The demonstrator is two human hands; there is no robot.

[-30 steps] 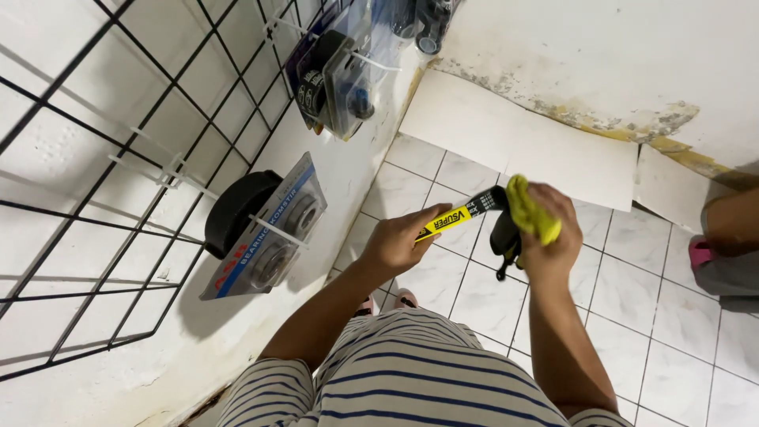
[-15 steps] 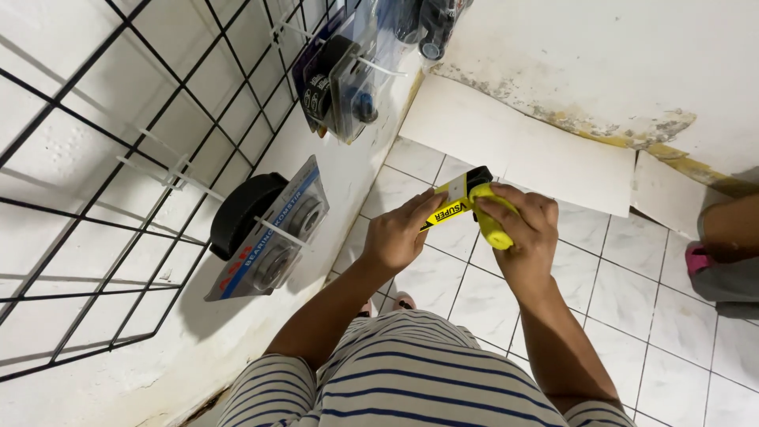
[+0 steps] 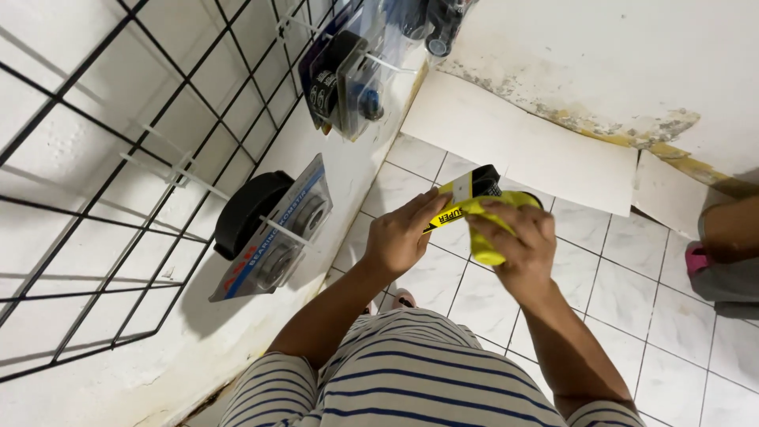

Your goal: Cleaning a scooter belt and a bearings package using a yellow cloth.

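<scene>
Between both hands, chest-high over the tiled floor [image 3: 617,292], sits a yellow-and-black packet [image 3: 462,204] — left hand [image 3: 403,237] fingers pinched on its near end, right hand [image 3: 514,245] fingers clamped around a yellow cloth [image 3: 486,237] against it — beside a wire grid rack [image 3: 118,158].

Open space is seen below and to the right of both hands, over the tiled floor [image 3: 624,292]. To the left, passage is blocked by the wire rack [image 3: 118,182] and its hanging packages [image 3: 273,229]. Another person's leg [image 3: 731,237] stands at far right.
</scene>
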